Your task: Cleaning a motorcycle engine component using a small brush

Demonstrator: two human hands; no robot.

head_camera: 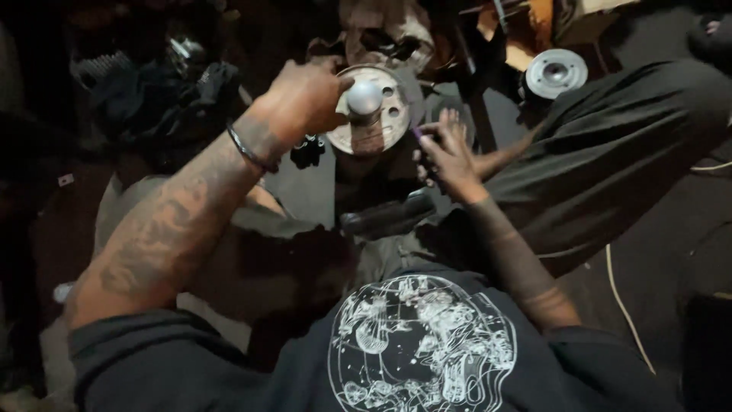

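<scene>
Hands are working close together over a round, rust-stained metal hub disc with bolt holes (379, 116), which is sitting upright in the middle of the view, just ahead of the person's knees on a dark, cluttered floor. The left hand (305, 98) is curling against the disc's left rim, fingers bent around the edge — a dark band is sitting on that wrist. A smooth silver dome-shaped cap on a threaded shaft (364, 98) is projecting from the disc's centre, just beside the left thumb. The right hand (448, 152) is hovering near the disc's lower right edge, fingers partly folded around a small purple-tipped object (418, 133) — too small and dim to identify. A second round grey metal hub (556, 74) is lying well apart at upper right, beyond a dark trouser leg (610, 152). A pale cord (621, 294) is trailing along the floor at right.
</scene>
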